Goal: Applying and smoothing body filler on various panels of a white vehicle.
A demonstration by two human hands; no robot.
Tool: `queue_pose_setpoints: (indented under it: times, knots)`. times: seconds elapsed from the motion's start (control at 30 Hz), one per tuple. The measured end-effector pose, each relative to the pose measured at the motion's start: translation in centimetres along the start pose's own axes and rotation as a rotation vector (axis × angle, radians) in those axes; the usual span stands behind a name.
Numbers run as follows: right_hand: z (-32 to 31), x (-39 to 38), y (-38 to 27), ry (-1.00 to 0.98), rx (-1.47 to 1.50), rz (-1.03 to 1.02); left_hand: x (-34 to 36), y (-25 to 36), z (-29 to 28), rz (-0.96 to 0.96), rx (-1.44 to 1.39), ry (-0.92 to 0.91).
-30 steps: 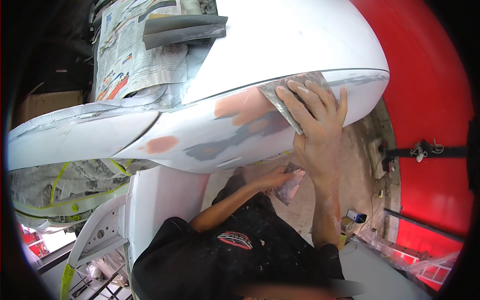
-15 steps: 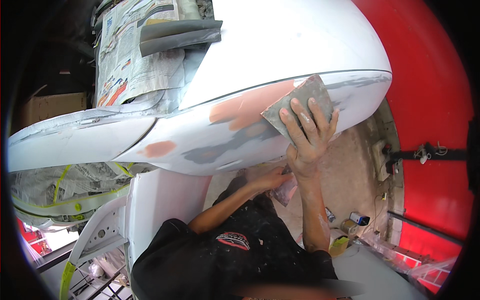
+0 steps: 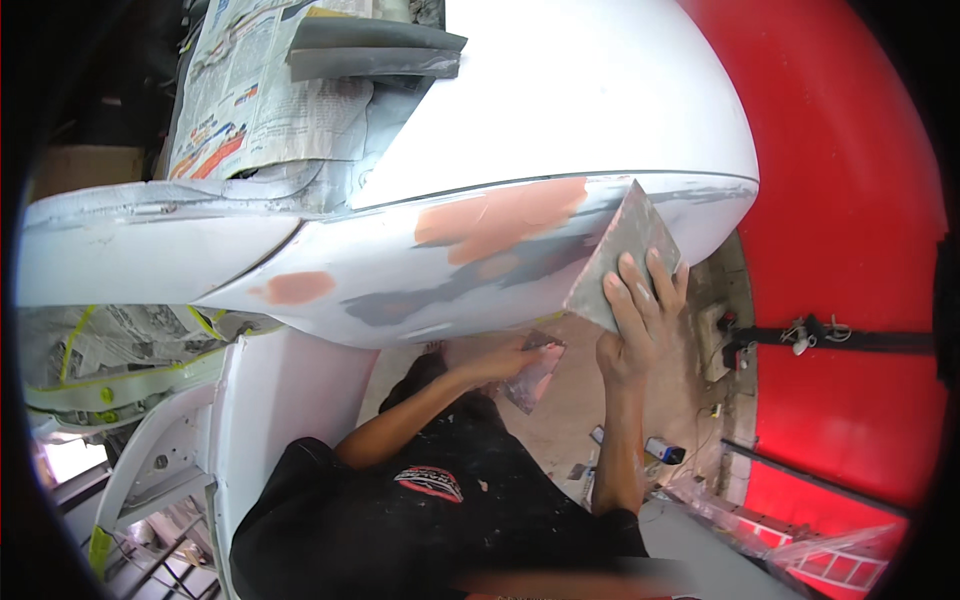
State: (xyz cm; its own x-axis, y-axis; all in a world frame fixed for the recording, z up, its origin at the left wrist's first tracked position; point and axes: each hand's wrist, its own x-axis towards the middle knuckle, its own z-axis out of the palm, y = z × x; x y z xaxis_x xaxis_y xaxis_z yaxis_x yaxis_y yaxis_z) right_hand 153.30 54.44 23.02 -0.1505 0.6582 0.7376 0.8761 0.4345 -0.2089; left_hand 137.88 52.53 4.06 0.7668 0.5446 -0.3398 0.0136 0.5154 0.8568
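Note:
My right hand [image 3: 638, 320] holds a grey square filler spreader [image 3: 628, 258], fingers spread over its face, thumb hidden. The spreader's upper corner overlaps the curved white car body panel [image 3: 350, 240] just below a seam; whether it touches cannot be told. Left of it on the panel lie a large salmon-pink filler patch [image 3: 505, 215], a smaller round patch [image 3: 300, 287] and dark grey streaks [image 3: 395, 303]. Lower down, in front of my dark shirt, my left hand [image 3: 500, 364] is closed on a plate [image 3: 532, 378] smeared with pink filler.
Newspaper masking [image 3: 285, 120] and dark grey strips [image 3: 380, 50] lie beyond the panel at the upper left. A red wall [image 3: 830, 220] with cables rises on the right. A blue-and-white can [image 3: 664, 450] stands on the floor, with a ladder [image 3: 840, 565] at the lower right.
The spreader has moved down from the panel's seam and stands more steeply; more of the salmon patch shows. My left hand and its plate sit further left in view, which has itself shifted.

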Motion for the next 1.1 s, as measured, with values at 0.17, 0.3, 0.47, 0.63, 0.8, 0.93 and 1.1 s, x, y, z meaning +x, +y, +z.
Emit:
queue_pose_setpoints:
  times: [0.17,0.3,0.47,0.63,0.8,0.93,1.1]
  knots:
    - [-2.6,1.6,-1.7,-0.054,-0.051,0.027,-0.7,2.1,-0.1,0.004,-0.037,-0.016]
    - [-2.5,3.1,-2.7,-0.083,-0.246,0.171,-1.9,6.6,0.6,-0.182,0.053,-0.028]
    - [-2.5,5.8,-4.0,-0.243,-0.284,0.191,-2.5,7.5,1.3,-0.206,0.101,0.019]
    - [-0.2,6.4,-3.7,-0.159,-0.067,0.203,-2.1,5.5,0.9,-0.244,0.150,-0.010]
    - [1.2,6.2,-4.1,-0.089,0.022,0.111,-3.1,6.9,1.0,-0.240,0.042,-0.003]
    - [2.3,4.6,-5.8,-0.140,-0.042,0.037,0.6,-3.4,-0.5,0.043,0.048,0.059]
    - [3.8,-0.2,-4.8,-0.072,-0.035,0.009,0.5,-3.4,-1.2,0.027,0.221,0.056]
